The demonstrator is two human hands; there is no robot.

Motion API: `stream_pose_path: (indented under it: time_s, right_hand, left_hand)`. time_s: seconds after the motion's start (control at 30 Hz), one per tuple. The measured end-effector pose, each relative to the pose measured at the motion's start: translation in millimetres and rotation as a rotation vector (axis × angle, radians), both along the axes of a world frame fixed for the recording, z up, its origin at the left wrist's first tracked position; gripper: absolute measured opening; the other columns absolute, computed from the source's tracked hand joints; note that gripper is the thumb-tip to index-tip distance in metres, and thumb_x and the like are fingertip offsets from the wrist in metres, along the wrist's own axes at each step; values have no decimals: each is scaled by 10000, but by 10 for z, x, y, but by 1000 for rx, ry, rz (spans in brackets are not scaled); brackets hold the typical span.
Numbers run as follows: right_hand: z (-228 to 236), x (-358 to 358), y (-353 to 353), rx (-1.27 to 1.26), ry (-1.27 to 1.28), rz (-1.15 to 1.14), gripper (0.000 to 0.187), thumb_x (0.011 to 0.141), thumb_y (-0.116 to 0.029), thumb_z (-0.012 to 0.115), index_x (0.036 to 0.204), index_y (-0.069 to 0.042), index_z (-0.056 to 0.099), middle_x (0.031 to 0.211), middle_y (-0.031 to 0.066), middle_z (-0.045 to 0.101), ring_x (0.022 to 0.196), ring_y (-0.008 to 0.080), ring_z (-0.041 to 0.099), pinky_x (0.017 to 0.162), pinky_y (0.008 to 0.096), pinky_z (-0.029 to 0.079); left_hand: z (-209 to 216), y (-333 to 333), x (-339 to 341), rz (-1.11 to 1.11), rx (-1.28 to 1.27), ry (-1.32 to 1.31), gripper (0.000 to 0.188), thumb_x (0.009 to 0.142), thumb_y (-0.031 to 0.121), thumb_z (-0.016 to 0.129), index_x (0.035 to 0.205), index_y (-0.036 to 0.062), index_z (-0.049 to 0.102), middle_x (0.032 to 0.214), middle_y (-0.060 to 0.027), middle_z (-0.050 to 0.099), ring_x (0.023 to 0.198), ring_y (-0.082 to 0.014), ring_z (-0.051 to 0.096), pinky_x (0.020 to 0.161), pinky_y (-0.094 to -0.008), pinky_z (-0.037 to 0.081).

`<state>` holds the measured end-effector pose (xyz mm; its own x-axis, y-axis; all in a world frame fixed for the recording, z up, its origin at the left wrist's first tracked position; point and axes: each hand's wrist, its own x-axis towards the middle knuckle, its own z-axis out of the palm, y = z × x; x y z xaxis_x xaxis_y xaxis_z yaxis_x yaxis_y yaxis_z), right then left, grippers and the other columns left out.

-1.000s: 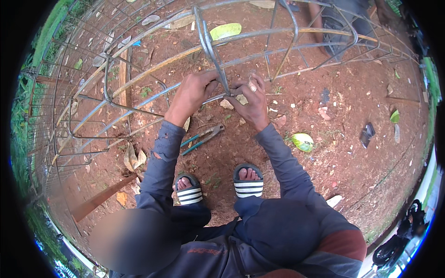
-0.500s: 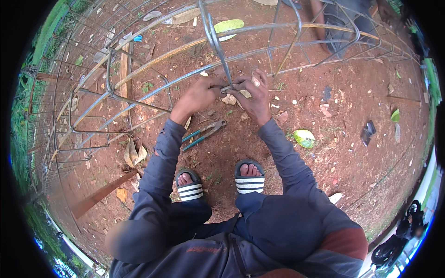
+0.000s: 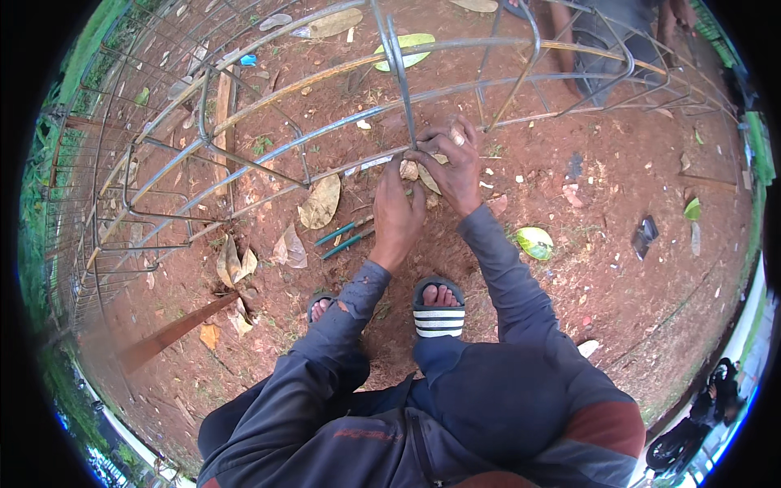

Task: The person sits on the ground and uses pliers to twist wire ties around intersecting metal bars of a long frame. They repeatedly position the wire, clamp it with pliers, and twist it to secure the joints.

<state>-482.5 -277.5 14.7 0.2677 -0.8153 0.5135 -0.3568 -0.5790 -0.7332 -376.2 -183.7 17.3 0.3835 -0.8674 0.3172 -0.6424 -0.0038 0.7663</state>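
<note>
Head view. The fingers of the left hand [image 3: 397,213] are curled together around a joint of the rebar cage [image 3: 268,159], where a long horizontal bar [image 3: 244,175] meets a bent stirrup bar [image 3: 400,81] rising toward the far edge. The fingers of the right hand [image 3: 450,167] are bent and pinched at the same joint from the right side; whether they hold a tie wire there cannot be told, as the detail is too small. The two hands touch or nearly touch each other at the joint.

The rebar cage lies on its side across the far half of the scene, running from the far left to the far right, resting on red-brown soil [image 3: 618,301]. Its long bars curve with the lens; rectangular stirrups ring them at intervals.

A pair of pliers with teal handles [image 3: 346,237] lies on the soil just left of the left wrist, near the cage, untouched. Dry leaves [image 3: 321,202] lie left of the pliers. A green leaf [image 3: 534,242] lies to the right of the right forearm. A rust-coloured plank [image 3: 171,333] lies at the near left.

The person crouches, both feet in striped slide sandals [image 3: 438,315] just near of the hands. Another person's legs [image 3: 606,32] stand at the far right behind the cage.
</note>
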Motion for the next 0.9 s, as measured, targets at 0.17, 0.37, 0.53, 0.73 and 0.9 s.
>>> stream_pose_path:
  time_s: [0.17,0.37,0.53,0.73,0.9]
  right_hand:
    - [-43,-40,27,-21,8,16,178,773,-182,868,881,-127,738,1004,-12,748,938,215,690,1190,525,292]
    - [-7,-246,152,-103,162,124,358,777,-181,858,1119,-168,751,1285,20,672,1246,292,599,1231,611,231]
    - [-33,-264,251,-160,240,-7,417,807,-166,824,1216,-199,750,1390,45,620,1330,328,525,1189,594,297]
    - [193,126,593,584,-261,-240,265,878,-129,771,1140,-89,755,1165,122,701,1039,291,647,893,417,490]
    - [148,139,679,980,-761,-173,178,943,-119,733,1077,-3,718,953,48,691,843,156,637,748,293,493]
  left_hand:
    - [-22,27,-138,36,75,102,366,945,61,598,1304,-6,622,1134,-230,690,1002,-393,681,850,-465,528]
    - [406,-24,172,-54,198,262,266,915,74,603,1121,-32,732,962,-255,729,837,-380,731,758,-426,557]
    - [748,-109,160,13,450,361,258,888,84,616,1060,-51,754,853,-257,733,721,-292,732,700,-393,546]
    - [759,-18,191,84,497,708,253,933,79,599,1067,-85,738,716,-108,703,648,-154,672,592,-320,485]
    - [925,-63,-99,55,379,849,240,960,38,546,1044,-94,727,684,-65,673,566,-133,642,504,-303,465]
